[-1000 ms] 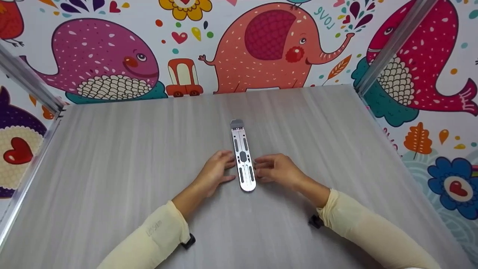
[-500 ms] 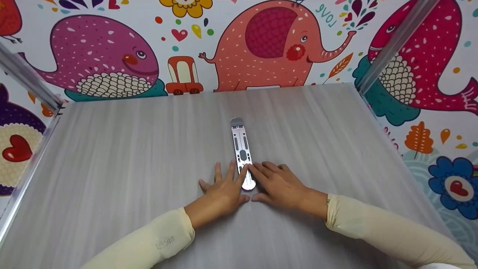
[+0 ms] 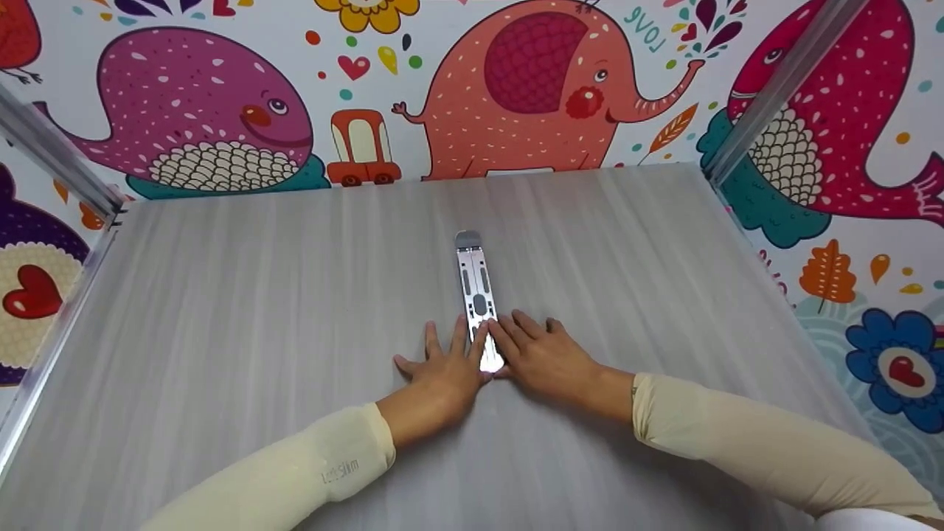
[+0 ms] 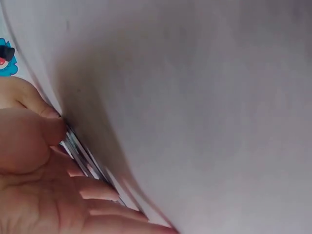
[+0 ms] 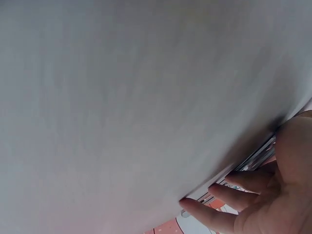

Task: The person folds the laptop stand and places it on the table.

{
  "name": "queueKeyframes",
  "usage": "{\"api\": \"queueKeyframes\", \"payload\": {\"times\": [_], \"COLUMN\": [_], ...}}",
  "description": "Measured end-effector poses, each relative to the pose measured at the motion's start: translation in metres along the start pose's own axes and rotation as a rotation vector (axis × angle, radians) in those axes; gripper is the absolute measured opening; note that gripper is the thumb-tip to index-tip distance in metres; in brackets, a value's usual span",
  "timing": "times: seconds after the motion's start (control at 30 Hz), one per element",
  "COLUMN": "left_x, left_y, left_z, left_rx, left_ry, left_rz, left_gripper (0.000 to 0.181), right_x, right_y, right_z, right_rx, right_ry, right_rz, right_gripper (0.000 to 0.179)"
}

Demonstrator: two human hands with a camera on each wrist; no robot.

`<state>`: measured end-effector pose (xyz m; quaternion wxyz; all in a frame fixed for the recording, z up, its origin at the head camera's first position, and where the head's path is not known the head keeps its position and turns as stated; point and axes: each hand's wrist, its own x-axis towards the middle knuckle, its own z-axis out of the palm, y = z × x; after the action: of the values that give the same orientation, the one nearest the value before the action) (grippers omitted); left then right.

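Observation:
A slim silver metal bar with slots and a grey pad at its far end, like a folded laptop stand (image 3: pixel 475 280), lies flat on the table, pointing away from me. My left hand (image 3: pixel 441 380) is spread at its near left, index finger touching the stand and thumb by the near end. From the right, my right hand (image 3: pixel 549 361) lays its extended index finger along the stand's edge, its thumb also close to the near end. In both wrist views the fingers look extended, and the stand's layered edge (image 4: pixel 80 153) shows behind them. The hands partly cover the near portion.
The wood-grain table (image 3: pixel 258 295) surrounds the stand. Metal posts (image 3: pixel 782 96) rise at the back corners. A wall (image 3: pixel 258 44) printed with cartoon animals stands behind the table.
Both hands have moved from the stand's sides towards its near end, and the left fingers have spread. Over the last half second the thumbs have drawn in to the near end. The stand has stayed put.

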<state>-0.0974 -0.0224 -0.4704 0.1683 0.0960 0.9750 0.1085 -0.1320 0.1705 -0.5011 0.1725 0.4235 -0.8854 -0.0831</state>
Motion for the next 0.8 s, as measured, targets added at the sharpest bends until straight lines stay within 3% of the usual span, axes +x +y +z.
{"api": "queueKeyframes", "payload": {"times": [0.2,0.47,0.6,0.8], "left_x": [0.014,0.047,0.053,0.053], "left_y": [-0.004,-0.018,-0.021,-0.019], "left_z": [-0.005,-0.022,-0.026,-0.027], "left_rx": [0.015,0.001,-0.001,0.0], "left_ry": [-0.025,-0.098,-0.137,-0.119], "left_rz": [0.002,0.0,-0.001,0.007], "left_gripper": [0.071,0.073,0.074,0.074], "right_x": [0.011,0.038,0.042,0.039], "right_y": [0.008,0.03,0.034,0.035], "right_z": [0.0,0.011,0.014,0.015], "right_rx": [0.034,0.131,0.112,0.089], "right_ry": [-0.087,-0.198,-0.181,-0.128], "right_rz": [0.009,0.064,0.045,0.034], "right_gripper": [0.07,0.069,0.069,0.068]}}
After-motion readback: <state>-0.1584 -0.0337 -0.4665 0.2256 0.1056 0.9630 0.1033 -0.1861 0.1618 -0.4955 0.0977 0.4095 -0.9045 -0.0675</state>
